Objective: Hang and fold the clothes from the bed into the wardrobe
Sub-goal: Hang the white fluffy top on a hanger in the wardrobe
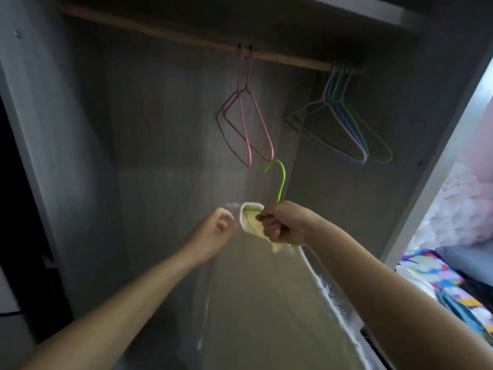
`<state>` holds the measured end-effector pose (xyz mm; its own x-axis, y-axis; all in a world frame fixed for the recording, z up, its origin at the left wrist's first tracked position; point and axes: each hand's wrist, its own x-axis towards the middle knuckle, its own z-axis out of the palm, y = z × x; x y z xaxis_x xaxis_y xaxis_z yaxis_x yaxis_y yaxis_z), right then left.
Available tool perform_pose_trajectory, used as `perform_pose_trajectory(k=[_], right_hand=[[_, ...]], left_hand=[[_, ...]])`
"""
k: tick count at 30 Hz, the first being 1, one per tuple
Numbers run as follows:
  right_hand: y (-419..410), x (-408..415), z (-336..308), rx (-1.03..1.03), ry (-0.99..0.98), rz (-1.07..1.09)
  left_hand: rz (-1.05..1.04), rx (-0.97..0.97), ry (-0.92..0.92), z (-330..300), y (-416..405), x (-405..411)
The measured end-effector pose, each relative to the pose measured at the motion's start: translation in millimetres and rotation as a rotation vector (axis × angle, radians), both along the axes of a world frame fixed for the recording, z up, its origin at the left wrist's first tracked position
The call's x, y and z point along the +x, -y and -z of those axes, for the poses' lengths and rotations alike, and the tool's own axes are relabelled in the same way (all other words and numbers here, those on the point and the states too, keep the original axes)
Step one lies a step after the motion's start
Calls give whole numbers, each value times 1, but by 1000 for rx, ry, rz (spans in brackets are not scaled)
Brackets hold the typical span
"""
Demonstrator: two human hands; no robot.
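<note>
Two pink hangers (245, 124) hang on the wardrobe rod (186, 40), and just below them the right hand (282, 222) grips a green hanger (280, 182) carrying a pale garment (252, 222). Beside it, the left hand (213, 233) has loosely curled fingers and holds nothing.

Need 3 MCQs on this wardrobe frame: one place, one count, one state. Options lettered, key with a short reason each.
1. Where are the two pink hangers?
A) on the rail
B) on the wardrobe floor
C) in the left hand

2. How many hangers does the person hold?
A) none
B) one
C) three

3. What is the left hand doing?
A) gripping the rail
B) holding a pink hanger
C) holding nothing

Key:
1 A, both hook over the wooden rail.
2 B, the right hand grips one green hanger carrying a pale garment.
3 C, its fingers curl loosely round nothing.
</note>
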<state>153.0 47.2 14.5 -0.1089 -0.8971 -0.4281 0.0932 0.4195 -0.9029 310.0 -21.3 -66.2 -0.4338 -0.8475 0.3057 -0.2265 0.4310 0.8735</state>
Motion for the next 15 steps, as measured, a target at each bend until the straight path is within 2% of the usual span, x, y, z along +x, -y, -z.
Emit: perform_pose_trajectory(k=[1,4,7,10,13,15], right_hand=[[4,3,0,-17,0,17],[14,15,4,-79,-29,30],[22,29,10,-140,-141,0],[36,44,9,-162,-208,-37],[59,63,-3,-202,-178,-50],[78,76,-18,-225,-69,-25]], left_hand=[[67,-19,-8,2,-17,-1],[390,96,56,6,-71,-7],[426,-3,42,5,-85,-1],[358,-38,91,-4,-83,14],[75,-16,41,-21,-69,28],[-93,-30,132,-33,-55,34]])
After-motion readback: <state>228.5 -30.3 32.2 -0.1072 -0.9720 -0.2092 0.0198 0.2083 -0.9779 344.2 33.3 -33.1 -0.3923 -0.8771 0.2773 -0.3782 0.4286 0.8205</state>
